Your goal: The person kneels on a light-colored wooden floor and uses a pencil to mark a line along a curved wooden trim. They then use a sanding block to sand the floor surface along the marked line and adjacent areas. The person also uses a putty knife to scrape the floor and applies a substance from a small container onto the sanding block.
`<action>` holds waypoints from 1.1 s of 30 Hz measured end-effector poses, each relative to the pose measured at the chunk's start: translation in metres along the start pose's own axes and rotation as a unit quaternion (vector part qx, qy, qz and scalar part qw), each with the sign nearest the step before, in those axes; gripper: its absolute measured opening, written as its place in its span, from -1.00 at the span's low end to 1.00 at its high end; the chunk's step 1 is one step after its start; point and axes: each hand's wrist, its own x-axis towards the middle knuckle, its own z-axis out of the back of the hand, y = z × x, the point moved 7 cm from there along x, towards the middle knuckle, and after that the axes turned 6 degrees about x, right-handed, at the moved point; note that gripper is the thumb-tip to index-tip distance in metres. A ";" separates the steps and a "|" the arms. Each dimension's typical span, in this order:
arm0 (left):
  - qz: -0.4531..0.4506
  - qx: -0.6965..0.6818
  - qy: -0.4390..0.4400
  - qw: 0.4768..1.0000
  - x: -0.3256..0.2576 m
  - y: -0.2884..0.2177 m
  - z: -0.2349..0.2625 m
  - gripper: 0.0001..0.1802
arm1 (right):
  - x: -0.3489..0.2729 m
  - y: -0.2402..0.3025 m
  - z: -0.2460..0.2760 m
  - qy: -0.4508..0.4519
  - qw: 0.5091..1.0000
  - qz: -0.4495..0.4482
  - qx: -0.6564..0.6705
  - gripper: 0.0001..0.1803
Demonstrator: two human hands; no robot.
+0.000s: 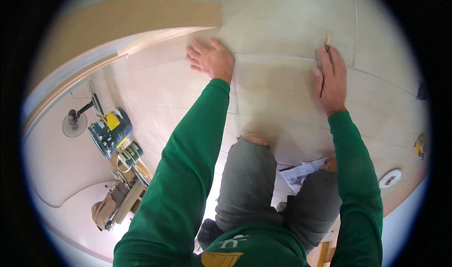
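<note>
Pale tiled floor (282, 27) fills the head view. The left hand (211, 57) lies flat on a tile, fingers spread wide, holding nothing. The right hand (330, 81) presses a thin pencil-like tool (326, 42) against the tile near a joint, fingers closed along it. Judging by this, marking is under way; steadying comes next. Paint cans (110, 131) stand well apart.

Floor tiles (282, 27): we see pale, smooth, faintly glossy ceramic.
Sleeves (188, 173): our green matt cloth.
Paint can (110, 131): glossy metal.
Paper (301, 170): matt, printed.
</note>
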 end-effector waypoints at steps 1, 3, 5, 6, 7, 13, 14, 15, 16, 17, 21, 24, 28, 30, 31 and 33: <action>-0.002 0.011 0.011 1.000 0.000 -0.003 -0.001 -0.28 | -0.002 0.001 0.003 -0.011 0.999 -0.010 0.034 -0.52; -0.005 0.035 0.032 0.999 -0.002 -0.006 -0.004 -0.24 | -0.004 0.001 0.006 -0.032 0.994 -0.029 0.102 -0.52; -0.002 0.033 0.032 0.999 0.002 -0.004 -0.007 -0.23 | 0.005 0.015 -0.017 -0.051 0.981 -0.026 0.186 -0.55; 0.000 0.034 0.034 0.999 0.001 -0.003 -0.009 -0.22 | 0.011 0.027 -0.029 -0.059 0.972 -0.025 0.227 -0.56; -0.002 0.034 0.032 0.999 0.000 -0.002 -0.009 -0.22 | 0.024 0.042 -0.041 -0.084 0.953 -0.034 0.288 -0.61; -0.010 0.024 0.034 0.999 0.000 -0.010 -0.011 -0.20 | 0.073 0.065 -0.135 -0.183 0.827 -0.213 0.487 -0.84; -0.012 0.023 0.034 0.999 0.001 -0.011 -0.011 -0.20 | 0.074 0.064 -0.146 -0.198 0.808 -0.232 0.504 -0.85; -0.011 0.023 0.035 0.999 0.001 -0.007 -0.012 -0.20 | 0.078 0.070 -0.150 -0.182 0.823 -0.227 0.488 -0.86; -0.007 0.029 0.034 0.999 0.003 -0.004 -0.013 -0.20 | 0.080 0.075 -0.151 -0.166 0.838 -0.221 0.471 -0.86; -0.004 0.035 0.033 0.999 0.005 -0.001 -0.014 -0.20 | 0.081 0.080 -0.153 -0.150 0.852 -0.214 0.454 -0.86; -0.003 0.044 0.034 0.998 0.007 0.007 -0.020 -0.19 | 0.085 0.087 -0.156 -0.146 0.874 -0.204 0.417 -0.84; -0.001 0.053 0.029 0.998 0.008 0.009 -0.023 -0.18 | 0.088 0.087 -0.152 -0.162 0.875 -0.204 0.408 -0.83; -0.001 0.056 0.030 0.998 0.009 0.010 -0.024 -0.17 | 0.090 0.088 -0.152 -0.156 0.879 -0.188 0.410 -0.83; -0.001 0.059 0.028 0.998 0.008 0.011 -0.024 -0.17 | 0.090 0.088 -0.154 -0.148 0.879 -0.186 0.413 -0.83; 0.002 0.062 0.029 0.998 0.009 0.012 -0.024 -0.17 | 0.089 0.089 -0.155 -0.142 0.878 -0.188 0.417 -0.83; 0.008 0.068 0.032 0.997 0.009 0.013 -0.024 -0.16 | 0.088 0.091 -0.157 -0.134 0.883 -0.183 0.411 -0.84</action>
